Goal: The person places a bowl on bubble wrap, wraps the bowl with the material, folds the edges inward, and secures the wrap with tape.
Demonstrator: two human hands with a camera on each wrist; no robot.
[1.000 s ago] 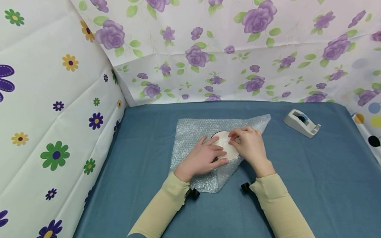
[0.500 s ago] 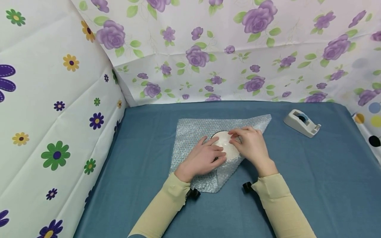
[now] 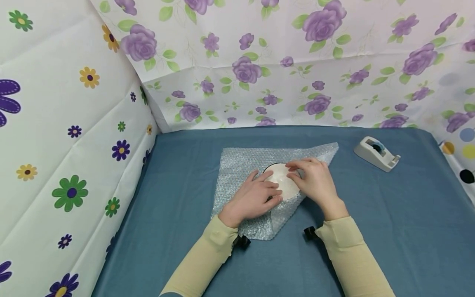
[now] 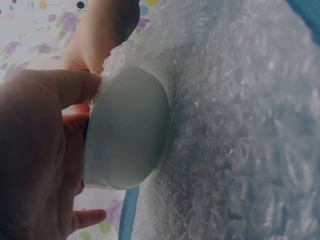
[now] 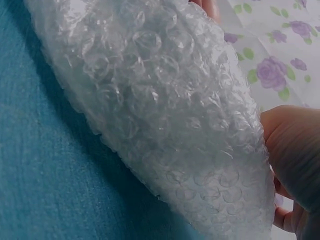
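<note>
A white bowl [image 3: 283,179] with a thin dark rim stands mouth up on a sheet of bubble wrap [image 3: 237,165]. Its smooth outer wall shows in the left wrist view, with wrap folded up along the side near the thumb. My left hand [image 3: 254,196] lies across the bowl's left and near rim with fingers spread, the thumb at the edge of the raised wrap. At the right rim, my right hand [image 3: 315,179] pinches the wrap between thumb and fingers. In the right wrist view the raised bubble wrap [image 5: 165,100] hides the bowl.
A white tape dispenser [image 3: 376,153] stands at the back right of the blue-covered table [image 3: 400,214]. Flower-printed cloth [image 3: 245,95] hangs behind the table and along its left side. The wrap's far right corner sticks out beyond the right hand.
My right hand has shifted slightly to the right along the rim. The left thumb has drawn in a little. Bowl and bubble wrap stay in place.
</note>
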